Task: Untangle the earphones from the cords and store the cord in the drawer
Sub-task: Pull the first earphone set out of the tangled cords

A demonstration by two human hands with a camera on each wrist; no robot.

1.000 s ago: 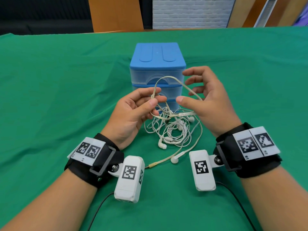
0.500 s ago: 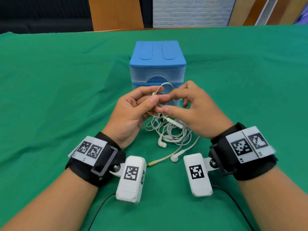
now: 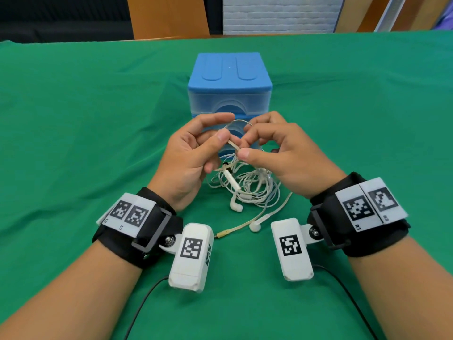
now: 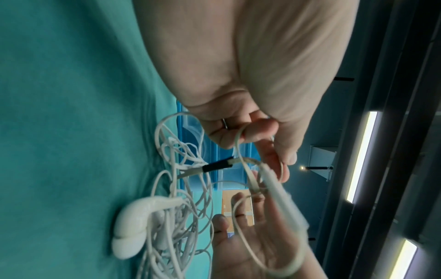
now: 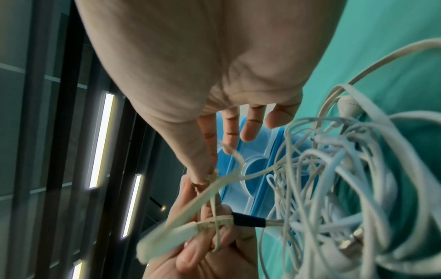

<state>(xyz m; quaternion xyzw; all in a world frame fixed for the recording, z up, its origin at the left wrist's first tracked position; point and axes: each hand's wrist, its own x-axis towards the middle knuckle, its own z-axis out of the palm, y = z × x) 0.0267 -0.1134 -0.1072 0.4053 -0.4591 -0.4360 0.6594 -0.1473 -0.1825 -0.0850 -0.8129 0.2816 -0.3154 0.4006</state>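
A tangle of white earphones (image 3: 247, 190) lies on the green cloth in front of the blue drawer unit (image 3: 230, 92), whose drawers are closed. A flat beige cord (image 3: 272, 213) runs through the tangle; its gold jack (image 3: 221, 233) lies near my left wrist. My left hand (image 3: 224, 133) pinches a raised loop of the beige cord between thumb and forefinger. My right hand (image 3: 245, 144) pinches the same cord just beside it. Two earbuds (image 3: 236, 206) (image 3: 255, 227) rest on the cloth. In the left wrist view, the pinched cord (image 4: 238, 143) leads to a black sleeve (image 4: 217, 166).
Green cloth (image 3: 85, 143) covers the whole table. Wooden boards (image 3: 169, 18) and a white brick wall (image 3: 279, 13) stand beyond its far edge. Black cables (image 3: 144, 305) trail from the wrist cameras towards me.
My right hand has come in from the right to meet my left and pinched the beige cord. The tall loop above the tangle has shrunk to a small one between the fingertips.
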